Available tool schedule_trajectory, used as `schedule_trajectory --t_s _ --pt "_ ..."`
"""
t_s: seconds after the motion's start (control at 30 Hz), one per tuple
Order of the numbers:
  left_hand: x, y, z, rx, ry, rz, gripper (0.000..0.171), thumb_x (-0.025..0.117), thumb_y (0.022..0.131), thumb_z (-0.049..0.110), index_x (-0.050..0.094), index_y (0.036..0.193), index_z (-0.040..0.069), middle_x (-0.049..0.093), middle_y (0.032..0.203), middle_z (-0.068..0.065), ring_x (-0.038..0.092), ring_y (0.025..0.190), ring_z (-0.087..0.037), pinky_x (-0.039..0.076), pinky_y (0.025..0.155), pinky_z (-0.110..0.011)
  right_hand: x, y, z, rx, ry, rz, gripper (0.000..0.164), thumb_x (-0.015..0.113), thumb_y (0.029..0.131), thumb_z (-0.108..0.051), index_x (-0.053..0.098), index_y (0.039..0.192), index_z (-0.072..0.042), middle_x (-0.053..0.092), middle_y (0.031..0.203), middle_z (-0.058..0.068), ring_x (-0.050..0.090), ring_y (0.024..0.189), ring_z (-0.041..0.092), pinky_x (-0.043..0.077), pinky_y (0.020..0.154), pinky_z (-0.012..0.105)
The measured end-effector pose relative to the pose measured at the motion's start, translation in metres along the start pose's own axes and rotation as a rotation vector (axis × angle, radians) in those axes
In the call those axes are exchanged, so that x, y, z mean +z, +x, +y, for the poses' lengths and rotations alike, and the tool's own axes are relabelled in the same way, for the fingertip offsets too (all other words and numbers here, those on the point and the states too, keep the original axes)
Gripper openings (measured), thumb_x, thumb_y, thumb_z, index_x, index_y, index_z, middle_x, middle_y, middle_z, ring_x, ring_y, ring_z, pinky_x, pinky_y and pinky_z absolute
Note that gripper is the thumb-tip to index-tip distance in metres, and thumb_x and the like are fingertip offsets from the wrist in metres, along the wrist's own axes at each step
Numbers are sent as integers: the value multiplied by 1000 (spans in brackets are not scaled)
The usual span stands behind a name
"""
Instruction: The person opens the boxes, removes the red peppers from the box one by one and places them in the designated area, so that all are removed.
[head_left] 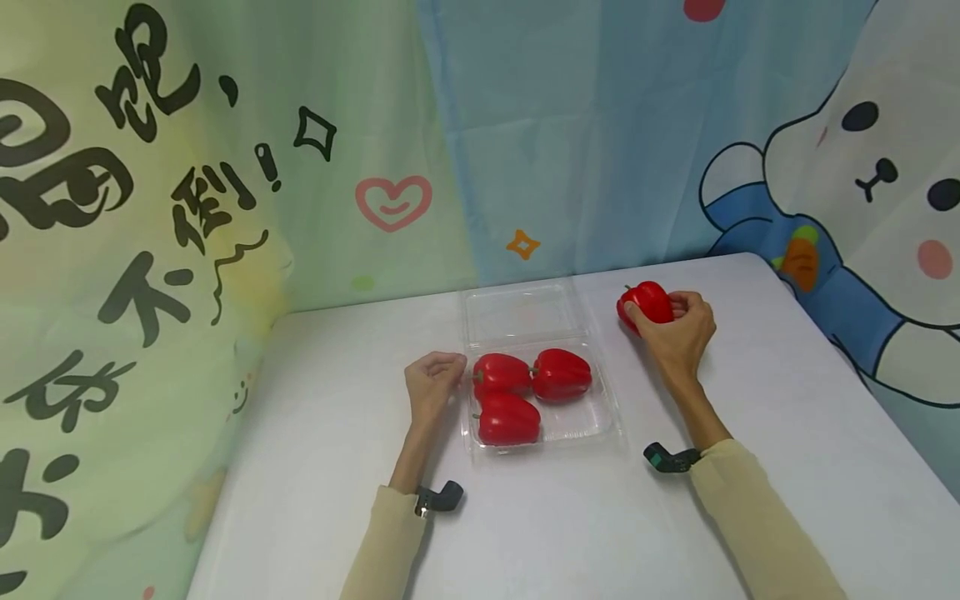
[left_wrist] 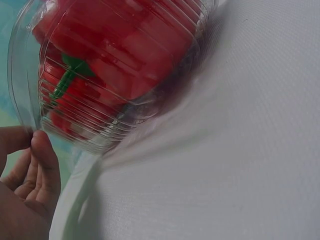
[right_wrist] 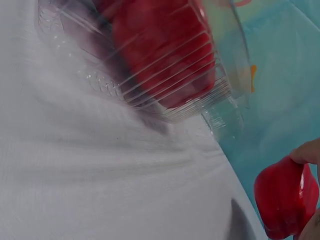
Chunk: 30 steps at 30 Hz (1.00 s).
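A clear plastic clamshell box (head_left: 570, 425) lies on the table with its lid (head_left: 521, 315) folded back. Inside are three red bell peppers: one at back left (head_left: 501, 375), one at back right (head_left: 561, 375) and one at front left (head_left: 509, 419). The box's front right part shows bare plastic. My left hand (head_left: 433, 385) pinches the box's left rim between thumb and forefinger, plainest in the left wrist view. To the right of the lid, my right hand (head_left: 678, 333) grips another red bell pepper (head_left: 647, 305). In the right wrist view that pepper (right_wrist: 285, 197) appears at the lower right edge.
The white table (head_left: 337, 433) reaches back to a printed curtain (head_left: 525, 133) with a cartoon bear at the right. Each wrist wears a small black camera, one on the left (head_left: 441, 497) and one on the right (head_left: 671, 458).
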<state>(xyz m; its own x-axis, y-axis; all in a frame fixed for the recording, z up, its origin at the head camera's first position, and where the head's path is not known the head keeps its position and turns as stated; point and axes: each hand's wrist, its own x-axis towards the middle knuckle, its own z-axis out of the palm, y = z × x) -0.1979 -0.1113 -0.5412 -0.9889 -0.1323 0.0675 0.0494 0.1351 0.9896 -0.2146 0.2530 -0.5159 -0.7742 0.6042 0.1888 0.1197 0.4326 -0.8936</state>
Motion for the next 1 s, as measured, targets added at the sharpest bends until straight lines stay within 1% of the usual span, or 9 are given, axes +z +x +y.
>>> schedule_trajectory --t_s 0.2,0.47,0.67,0.77,0.87,1.0 --pt "0 0 0 2 -12 0 15 75 101 11 79 101 -4 80 90 -27 69 65 -6 56 63 -18 5 0 3 30 -10 -9 73 85 93 -35 52 149 -2 57 151 22 48 144 32 53 115 59" --pt "0 1 0 7 -16 -1 15 76 101 11 79 101 -4 80 91 -27 69 66 -5 56 64 -18 9 1 6 46 -1 -2 74 86 92 -35 52 149 -2 56 151 22 48 144 32 53 115 58" --pt "3 2 0 10 -33 -5 17 76 99 10 78 102 -7 79 90 -30 68 65 -6 55 63 -18 10 1 12 36 -16 9 74 86 92 -35 52 148 -1 57 149 23 49 142 34 53 115 58" --pt "3 1 -1 0 -33 -6 16 77 99 9 79 102 -6 78 90 -31 68 65 -7 53 61 -19 12 0 13 30 -31 10 75 87 91 -35 51 147 0 57 149 23 49 142 34 54 114 59" --pt "3 -1 -1 -12 -34 7 15 77 98 9 79 101 -6 78 89 -30 67 64 -7 53 60 -20 14 -2 14 31 -41 -2 76 87 91 -35 50 148 0 55 149 24 49 142 35 54 114 60" --pt "3 -2 0 -15 -39 16 14 77 99 9 80 100 -4 79 90 -29 68 64 -7 54 61 -20 15 -2 14 35 -52 -16 79 88 91 -36 48 149 -1 53 150 24 47 144 36 53 115 61"
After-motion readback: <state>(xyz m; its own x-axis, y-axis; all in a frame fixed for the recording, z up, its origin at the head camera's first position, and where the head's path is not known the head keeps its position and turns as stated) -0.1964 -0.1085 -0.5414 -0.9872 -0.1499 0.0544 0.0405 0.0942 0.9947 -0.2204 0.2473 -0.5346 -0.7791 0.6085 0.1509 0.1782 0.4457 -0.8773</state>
